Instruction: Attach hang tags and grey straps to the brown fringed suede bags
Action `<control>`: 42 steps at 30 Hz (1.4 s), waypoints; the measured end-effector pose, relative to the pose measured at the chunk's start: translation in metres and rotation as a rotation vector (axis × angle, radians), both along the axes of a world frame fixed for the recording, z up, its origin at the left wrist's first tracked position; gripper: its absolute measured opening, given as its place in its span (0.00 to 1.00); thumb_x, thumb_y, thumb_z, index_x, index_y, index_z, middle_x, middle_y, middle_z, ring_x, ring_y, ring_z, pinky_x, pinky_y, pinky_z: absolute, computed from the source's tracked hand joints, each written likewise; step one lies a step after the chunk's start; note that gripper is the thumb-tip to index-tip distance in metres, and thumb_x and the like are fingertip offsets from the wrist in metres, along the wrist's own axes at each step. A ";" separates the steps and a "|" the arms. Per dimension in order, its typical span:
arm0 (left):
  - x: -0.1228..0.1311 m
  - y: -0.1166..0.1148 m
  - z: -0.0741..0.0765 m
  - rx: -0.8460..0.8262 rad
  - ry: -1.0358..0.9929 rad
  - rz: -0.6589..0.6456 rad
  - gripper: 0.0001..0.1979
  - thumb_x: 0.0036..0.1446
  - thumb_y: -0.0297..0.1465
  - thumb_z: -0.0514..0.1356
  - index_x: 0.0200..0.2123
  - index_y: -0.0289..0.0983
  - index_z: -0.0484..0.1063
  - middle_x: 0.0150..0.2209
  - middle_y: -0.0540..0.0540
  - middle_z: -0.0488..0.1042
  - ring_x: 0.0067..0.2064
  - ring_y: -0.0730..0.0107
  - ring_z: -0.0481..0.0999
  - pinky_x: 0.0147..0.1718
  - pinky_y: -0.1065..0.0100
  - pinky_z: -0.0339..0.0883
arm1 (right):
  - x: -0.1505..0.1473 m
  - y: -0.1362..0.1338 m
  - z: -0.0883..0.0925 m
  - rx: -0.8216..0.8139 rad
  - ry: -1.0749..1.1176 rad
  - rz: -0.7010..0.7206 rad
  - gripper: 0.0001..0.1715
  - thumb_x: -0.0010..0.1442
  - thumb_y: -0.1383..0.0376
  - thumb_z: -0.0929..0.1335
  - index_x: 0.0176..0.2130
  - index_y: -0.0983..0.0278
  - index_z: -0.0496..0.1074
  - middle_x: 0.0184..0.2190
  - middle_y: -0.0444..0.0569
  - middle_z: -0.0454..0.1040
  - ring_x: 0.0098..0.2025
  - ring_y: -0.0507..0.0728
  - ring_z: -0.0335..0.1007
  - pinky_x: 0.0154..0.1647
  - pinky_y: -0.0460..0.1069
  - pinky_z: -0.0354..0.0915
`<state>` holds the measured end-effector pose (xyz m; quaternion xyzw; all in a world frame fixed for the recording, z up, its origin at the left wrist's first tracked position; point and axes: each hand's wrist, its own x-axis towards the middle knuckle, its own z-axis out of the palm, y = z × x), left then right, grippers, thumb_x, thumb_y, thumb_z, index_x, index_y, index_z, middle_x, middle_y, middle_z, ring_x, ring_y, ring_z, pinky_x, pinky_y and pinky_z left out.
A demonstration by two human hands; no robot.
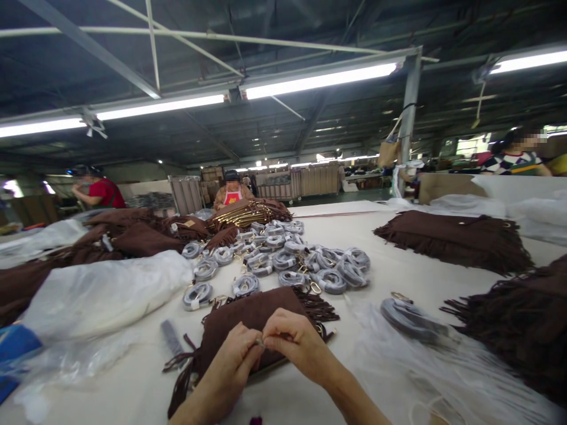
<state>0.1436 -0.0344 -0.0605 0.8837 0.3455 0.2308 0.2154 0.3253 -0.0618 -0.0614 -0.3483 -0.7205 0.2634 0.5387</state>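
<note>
A brown suede fringed bag [248,321] lies on the white table [411,277] right in front of me. Both hands meet over its near edge. My left hand [237,357] and my right hand [295,339] are closed, fingertips pinched together on a small piece between them that is too small to name. Just beyond the bag lies a heap of several coiled grey straps with gold clasps [283,260].
Clear plastic bags lie at left [101,292] and at right [425,348], one over a coiled strap. More brown fringed bags sit at right [456,239], far right [518,321] and in a pile at back left [146,233]. Three people work in the background.
</note>
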 end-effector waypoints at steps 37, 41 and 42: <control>0.004 0.005 -0.004 0.070 -0.069 0.344 0.19 0.63 0.39 0.41 0.25 0.40 0.62 0.29 0.44 0.70 0.37 0.59 0.70 0.40 0.59 0.62 | 0.002 -0.004 0.005 0.143 -0.201 -0.344 0.12 0.60 0.71 0.65 0.25 0.63 0.68 0.25 0.43 0.66 0.28 0.51 0.63 0.29 0.46 0.54; -0.002 0.013 -0.004 0.090 -0.095 0.409 0.19 0.64 0.38 0.40 0.26 0.40 0.63 0.30 0.44 0.70 0.36 0.60 0.70 0.38 0.60 0.62 | -0.009 -0.006 -0.001 0.100 -0.281 -0.336 0.12 0.58 0.72 0.65 0.24 0.63 0.68 0.24 0.43 0.66 0.26 0.50 0.62 0.27 0.46 0.51; -0.003 0.013 -0.005 0.103 -0.093 0.413 0.19 0.64 0.38 0.40 0.26 0.40 0.63 0.30 0.44 0.70 0.36 0.60 0.70 0.38 0.61 0.62 | -0.010 -0.006 -0.003 0.100 -0.277 -0.351 0.12 0.58 0.72 0.65 0.24 0.63 0.68 0.24 0.43 0.65 0.26 0.50 0.62 0.27 0.47 0.51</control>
